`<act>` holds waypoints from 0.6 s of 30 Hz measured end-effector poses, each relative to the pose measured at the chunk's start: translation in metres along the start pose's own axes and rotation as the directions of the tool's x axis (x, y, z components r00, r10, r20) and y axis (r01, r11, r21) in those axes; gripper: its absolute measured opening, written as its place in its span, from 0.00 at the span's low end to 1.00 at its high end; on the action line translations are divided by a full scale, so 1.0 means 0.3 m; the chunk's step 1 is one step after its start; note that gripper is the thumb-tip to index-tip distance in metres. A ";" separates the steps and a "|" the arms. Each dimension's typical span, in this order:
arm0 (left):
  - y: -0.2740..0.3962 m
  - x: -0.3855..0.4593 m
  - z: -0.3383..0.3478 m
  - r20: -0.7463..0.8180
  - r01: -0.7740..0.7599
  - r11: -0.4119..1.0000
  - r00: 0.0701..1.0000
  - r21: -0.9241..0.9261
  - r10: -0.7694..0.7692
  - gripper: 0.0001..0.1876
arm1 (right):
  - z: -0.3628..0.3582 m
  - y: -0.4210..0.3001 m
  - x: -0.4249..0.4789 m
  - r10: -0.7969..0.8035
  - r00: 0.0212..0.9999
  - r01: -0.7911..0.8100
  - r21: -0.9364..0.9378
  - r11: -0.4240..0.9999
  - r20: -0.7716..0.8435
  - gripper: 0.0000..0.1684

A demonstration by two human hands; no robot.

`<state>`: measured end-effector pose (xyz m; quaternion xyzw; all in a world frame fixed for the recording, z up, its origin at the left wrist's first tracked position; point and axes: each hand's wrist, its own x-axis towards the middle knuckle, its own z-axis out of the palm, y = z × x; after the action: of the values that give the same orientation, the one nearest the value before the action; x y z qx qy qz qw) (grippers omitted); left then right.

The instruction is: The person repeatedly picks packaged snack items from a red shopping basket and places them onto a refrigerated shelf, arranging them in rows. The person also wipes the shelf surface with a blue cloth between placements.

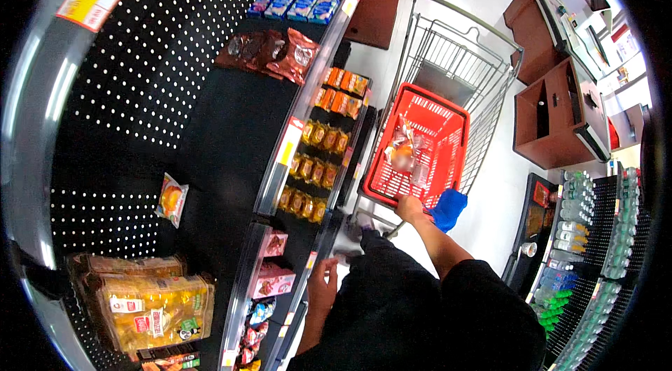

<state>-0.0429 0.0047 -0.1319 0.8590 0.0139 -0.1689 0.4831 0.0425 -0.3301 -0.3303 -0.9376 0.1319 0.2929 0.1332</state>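
My right hand [410, 209] is closed at the near rim of a red plastic shopping basket [375, 182], by the handle end of a wire shopping cart [485, 132]. Beside that wrist hangs a blue cloth [449, 209]. Inside the basket lie a few clear-wrapped items, among them a packaged bun [403, 157]. My left hand [324, 279] is low beside the shelf edge, its fingers loosely apart and nothing in them. Left of it, a small wrapped pastry [172, 200] leans at the back of a black shelf [220, 124], above large yellow snack bags [157, 310].
Brown foil bags [294, 56] and blue-and-white packs [302, 6] stand farther along the shelf. Rows of small orange and yellow packs [320, 140] fill a lower tier. Brown counters [548, 114] stand across the aisle, and bottled drinks [572, 229] line the right shelves.
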 end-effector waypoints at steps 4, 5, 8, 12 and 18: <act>-0.111 -0.069 -0.019 -0.025 0.013 1.000 1.000 0.017 -0.012 0.10 | -0.043 -0.002 0.032 -0.015 1.000 0.014 -0.066 0.998 -0.021 0.17; -0.119 -0.081 -0.030 -0.018 0.006 0.999 1.000 0.039 -0.005 0.10 | -0.037 0.011 0.040 -0.062 0.997 0.056 -0.096 0.994 -0.052 0.16; -0.176 -0.112 -0.030 0.017 0.049 0.999 0.999 0.010 -0.049 0.10 | -0.015 0.046 0.084 -0.040 0.995 0.034 -0.065 0.997 -0.088 0.16; -0.191 -0.134 -0.028 0.041 0.027 0.999 0.999 0.025 -0.028 0.10 | -0.040 0.067 0.122 -0.047 0.997 0.040 -0.108 0.993 -0.059 0.17; -0.202 -0.064 0.018 0.022 0.089 0.996 0.996 -0.028 -0.089 0.11 | -0.085 0.066 0.137 -0.008 1.000 0.008 -0.048 0.999 -0.011 0.16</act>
<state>-0.0739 0.0350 -0.1786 0.8487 0.0495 -0.1989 0.4875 0.0818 -0.3637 -0.3375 -0.9427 0.1219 0.2901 0.1111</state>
